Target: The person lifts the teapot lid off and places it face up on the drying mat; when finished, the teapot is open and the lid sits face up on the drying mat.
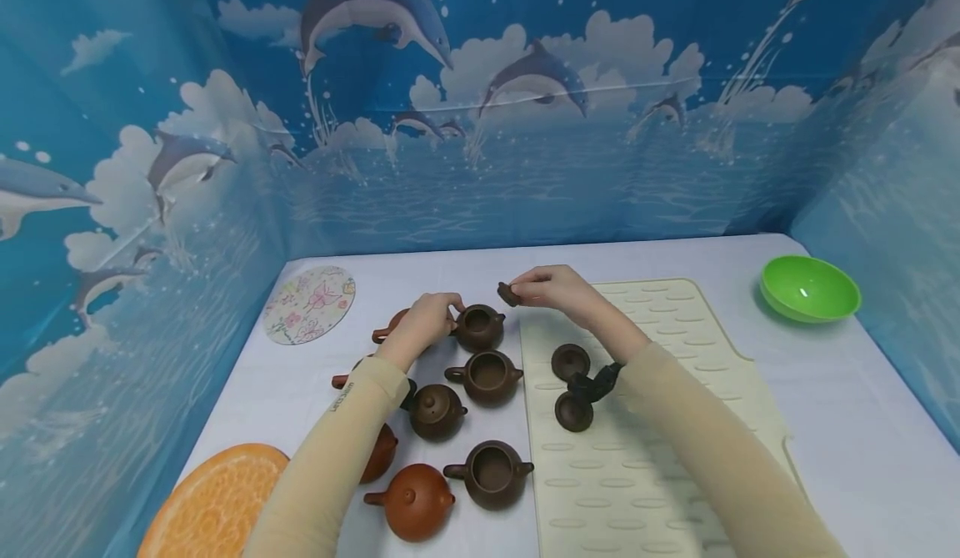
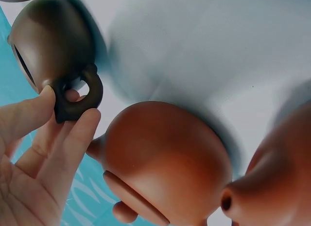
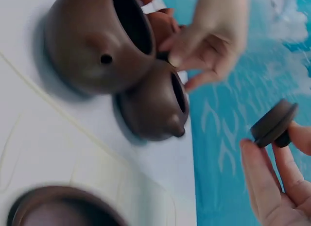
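Observation:
At the far end of a column of dark brown teapots, my left hand [image 1: 429, 323] pinches the handle [image 2: 80, 105] of a small lidless teapot [image 1: 480, 330], which stands on the table. My right hand [image 1: 557, 293] holds a small dark brown lid [image 3: 275, 122] by its knob, tilted on edge, just right of and above that teapot's spout. Two more dark teapots nearer me, a middle one [image 1: 490, 379] and a front one [image 1: 495, 476], have open tops. Two dark lids, a back one [image 1: 570, 362] and a front one [image 1: 574, 412], lie on the cream mat [image 1: 630, 491] below my right wrist.
A lidded dark teapot [image 1: 437, 413] and several reddish-brown teapots, one in front [image 1: 417, 503], stand to the left, some hidden under my left arm. A floral round mat [image 1: 309, 306] lies back left, an orange-patterned round [image 1: 213, 504] front left. A green bowl [image 1: 810, 289] sits back right.

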Tool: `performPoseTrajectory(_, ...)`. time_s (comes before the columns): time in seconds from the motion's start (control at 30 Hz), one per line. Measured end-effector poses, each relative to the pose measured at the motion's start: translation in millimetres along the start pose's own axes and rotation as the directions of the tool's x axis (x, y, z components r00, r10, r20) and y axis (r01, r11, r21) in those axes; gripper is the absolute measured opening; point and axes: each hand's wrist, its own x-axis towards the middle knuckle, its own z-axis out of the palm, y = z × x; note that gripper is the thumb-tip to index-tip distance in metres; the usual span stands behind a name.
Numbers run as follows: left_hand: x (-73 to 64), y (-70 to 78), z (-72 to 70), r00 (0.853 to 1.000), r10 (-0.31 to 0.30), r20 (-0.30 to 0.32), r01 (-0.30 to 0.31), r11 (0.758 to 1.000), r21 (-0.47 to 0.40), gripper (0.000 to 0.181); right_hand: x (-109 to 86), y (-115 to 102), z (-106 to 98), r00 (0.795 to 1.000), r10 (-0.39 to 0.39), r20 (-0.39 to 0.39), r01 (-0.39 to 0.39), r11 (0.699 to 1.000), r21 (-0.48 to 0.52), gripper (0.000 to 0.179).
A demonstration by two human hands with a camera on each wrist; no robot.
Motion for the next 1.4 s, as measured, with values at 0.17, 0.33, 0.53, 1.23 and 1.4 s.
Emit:
performPoseTrajectory(0.17, -1.5, 0.0, 0.5, 1.0, 0.003, -0.008, -0.002, 1.0, 0.015, 0.025, -9.9, 16.2, -22.7, 0.998, 0.033, 0.048, -0.046, 0.957, 0.285, 0.044)
performPoseTrajectory(0.33, -1.6, 1.2, 1.3, 1.0, 0.014, -0.017, -0.014, 1.0, 0.027, 0.025, -17.7, 37.4, -36.5, 0.995, 0.076, 0.062, -0.095, 0.916, 0.389, 0.047)
performPoseTrajectory(0.53, -1.9, 2.1, 1.6, 1.0, 0.014, -0.021, -0.014, 0.999, 0.035, 0.026, -23.5, 55.8, -44.4, 0.994, 0.085, 0.075, -0.109, 0.898, 0.426, 0.05)
performPoseTrajectory(1.23, -1.9, 2.7, 2.2, 1.0, 0.007, -0.008, -0.007, 1.0, 0.02, 0.031, -30.7, 85.0, -45.7, 0.988, 0.154, -0.011, -0.151, 0.982, 0.112, 0.052)
performPoseTrajectory(1.4, -1.6, 2.3, 2.6, 1.0, 0.014, -0.017, -0.013, 0.999, 0.031, 0.031, -31.2, 84.6, -43.1, 0.988, 0.138, -0.075, -0.139, 0.99, -0.012, 0.049)
